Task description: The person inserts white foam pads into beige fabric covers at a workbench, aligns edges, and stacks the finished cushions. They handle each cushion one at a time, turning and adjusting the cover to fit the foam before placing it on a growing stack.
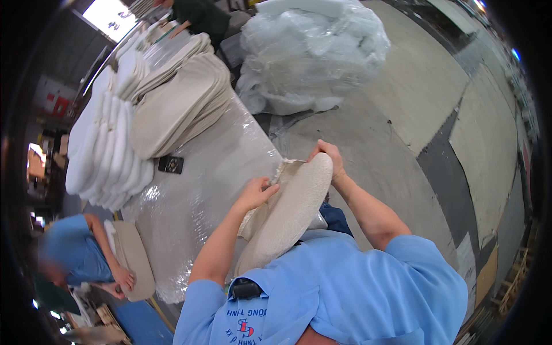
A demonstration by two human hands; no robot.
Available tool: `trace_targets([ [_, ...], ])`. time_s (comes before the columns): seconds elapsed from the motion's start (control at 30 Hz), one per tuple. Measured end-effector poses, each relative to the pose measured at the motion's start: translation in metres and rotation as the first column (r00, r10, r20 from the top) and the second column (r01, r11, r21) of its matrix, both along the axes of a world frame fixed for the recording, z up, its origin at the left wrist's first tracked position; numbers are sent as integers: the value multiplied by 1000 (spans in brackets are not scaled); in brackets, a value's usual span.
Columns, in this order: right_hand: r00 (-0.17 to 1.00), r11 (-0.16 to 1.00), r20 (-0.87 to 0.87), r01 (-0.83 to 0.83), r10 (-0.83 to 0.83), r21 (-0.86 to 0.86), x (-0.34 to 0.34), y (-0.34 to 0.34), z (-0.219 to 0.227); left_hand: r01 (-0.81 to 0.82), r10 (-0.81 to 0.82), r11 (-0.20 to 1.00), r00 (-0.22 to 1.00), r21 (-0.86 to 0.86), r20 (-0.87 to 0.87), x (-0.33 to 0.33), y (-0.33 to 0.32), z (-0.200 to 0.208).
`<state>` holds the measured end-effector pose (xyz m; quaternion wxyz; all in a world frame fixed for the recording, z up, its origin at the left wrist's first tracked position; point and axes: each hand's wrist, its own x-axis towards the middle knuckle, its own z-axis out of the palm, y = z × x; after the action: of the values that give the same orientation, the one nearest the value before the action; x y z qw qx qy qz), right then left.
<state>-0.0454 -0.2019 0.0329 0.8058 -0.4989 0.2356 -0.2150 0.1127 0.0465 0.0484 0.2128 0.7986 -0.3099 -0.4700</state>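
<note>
A long, rounded cushion in a beige textured cover [296, 210] is tilted up against my body. My right hand [328, 156] grips its upper end, fingers wrapped round the edge. At the left side of the cover, its loose cloth edge hangs open with a frayed, pale rim. My left hand [256, 194] is at that edge, fingers curled and thumb against the cloth. What lies inside the cover is hidden.
A plastic-wrapped table [201, 201] bears stacked beige covers [178, 106], white pads [106, 152] and a small black device [171, 165]. A large plastic-wrapped bundle [310, 57] stands beyond. One co-worker handles a beige cushion [133, 261] at left; another bends over the table's far end.
</note>
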Motion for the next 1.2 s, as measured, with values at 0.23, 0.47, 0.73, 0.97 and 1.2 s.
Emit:
trace_targets([
  [0.23, 993, 993, 23, 118, -119, 19, -8, -26, 17, -138, 188, 952, 968, -275, 165, -39, -52, -53],
  [0.47, 904, 879, -212, 416, -372, 234, -58, -30, -69, -129, 205, 977, 793, -171, 573, -83, -89, -47],
  [0.73, 977, 702, -149, -2, 154, 713, -106, 83, -99, -206, 273, 957, 878, -205, 392, -54, -72, -58],
  [0.97, 861, 689, -452, 474, -234, 548, -81, 77, -117, -237, 242, 970, 966, -58, 91, -63, -78, -51],
  [1.2, 838, 657, -530, 473, -129, 587, -53, 60, -74, -272, 265, 961, 871, -43, 414, -73, -71, -49],
])
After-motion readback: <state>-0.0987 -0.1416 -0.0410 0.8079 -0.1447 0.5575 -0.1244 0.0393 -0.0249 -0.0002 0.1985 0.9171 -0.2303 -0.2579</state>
